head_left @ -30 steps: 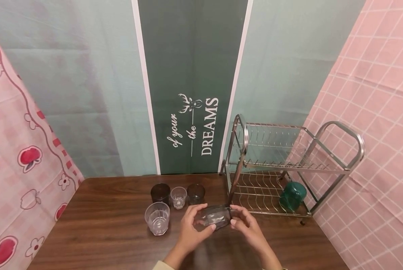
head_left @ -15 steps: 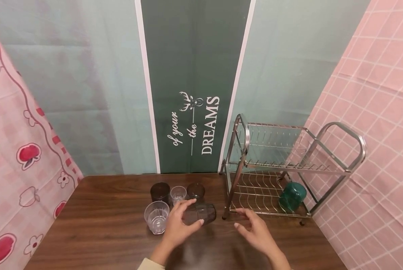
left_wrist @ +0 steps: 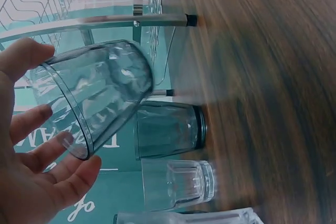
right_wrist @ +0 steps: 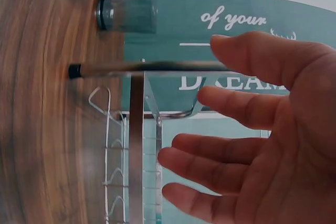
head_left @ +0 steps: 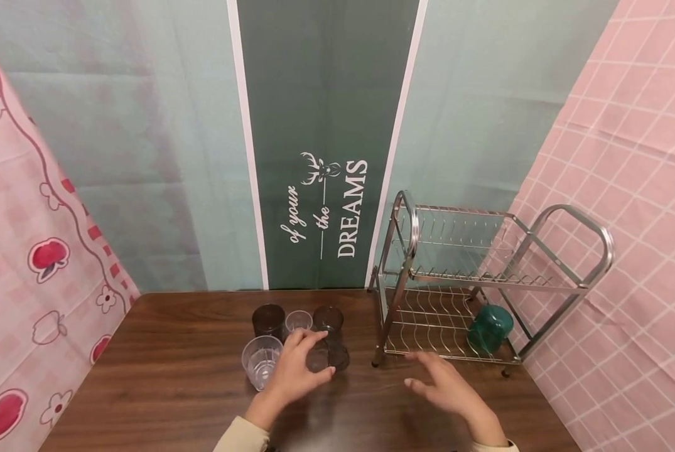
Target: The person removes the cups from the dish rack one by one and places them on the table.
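My left hand (head_left: 289,371) grips a grey see-through glass (head_left: 338,356) by its rim end. In the left wrist view this tilted glass (left_wrist: 107,85) has its base pointing away from the palm, with thumb and fingers spread around the rim. Just behind stand a dark grey glass (head_left: 328,318), a small clear glass (head_left: 299,321) and a very dark glass (head_left: 268,320). A larger clear glass (head_left: 259,359) stands left of my left hand, which partly overlaps it. My right hand (head_left: 453,390), holding nothing, hovers before the rack, its fingers loosely extended in the right wrist view.
A two-tier metal dish rack (head_left: 399,314) stands at the right on the brown wooden table (head_left: 173,376). On its lower tier, toward the right end, sits a teal glass (head_left: 490,328). Printed cloths hang behind and at both sides.
Both hands held the grey glass at first; the right hand let go and moved right. My left hand carried the glass left, turning its base away toward the row of glasses.
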The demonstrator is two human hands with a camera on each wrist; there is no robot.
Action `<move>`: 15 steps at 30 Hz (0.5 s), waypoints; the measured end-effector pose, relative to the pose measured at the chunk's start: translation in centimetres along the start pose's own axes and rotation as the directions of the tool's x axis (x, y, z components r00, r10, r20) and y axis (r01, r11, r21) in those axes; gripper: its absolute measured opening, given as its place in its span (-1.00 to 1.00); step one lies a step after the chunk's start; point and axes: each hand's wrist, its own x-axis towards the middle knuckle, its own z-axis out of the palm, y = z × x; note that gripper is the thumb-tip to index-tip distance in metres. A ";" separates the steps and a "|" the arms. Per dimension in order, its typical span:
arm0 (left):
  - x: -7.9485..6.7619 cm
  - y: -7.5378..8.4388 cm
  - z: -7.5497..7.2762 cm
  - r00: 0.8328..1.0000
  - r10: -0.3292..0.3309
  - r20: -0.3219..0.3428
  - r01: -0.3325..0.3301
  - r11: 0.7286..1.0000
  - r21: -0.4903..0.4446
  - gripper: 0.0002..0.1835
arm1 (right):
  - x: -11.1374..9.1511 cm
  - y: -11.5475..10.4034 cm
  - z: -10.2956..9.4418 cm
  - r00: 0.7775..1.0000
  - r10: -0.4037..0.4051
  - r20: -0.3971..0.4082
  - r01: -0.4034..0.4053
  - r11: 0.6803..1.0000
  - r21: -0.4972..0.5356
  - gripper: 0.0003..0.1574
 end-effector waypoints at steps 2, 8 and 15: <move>0.0 -0.1 0.0 1.000 0.018 0.014 -0.019 0.999 0.036 -0.34 | 0.1 0.3 -0.3 0.999 0.026 0.029 -0.026 1.000 -0.012 -0.49; 0.2 -0.6 -0.1 0.997 0.054 0.057 -0.060 0.992 0.114 -0.35 | 0.6 1.0 -1.2 0.987 0.135 0.083 -0.129 0.988 -0.080 -0.44; 0.4 -1.0 -0.3 0.990 0.041 0.131 -0.065 0.981 0.182 -0.36 | 1.2 2.4 -2.3 0.973 0.206 0.100 -0.195 0.974 -0.111 -0.45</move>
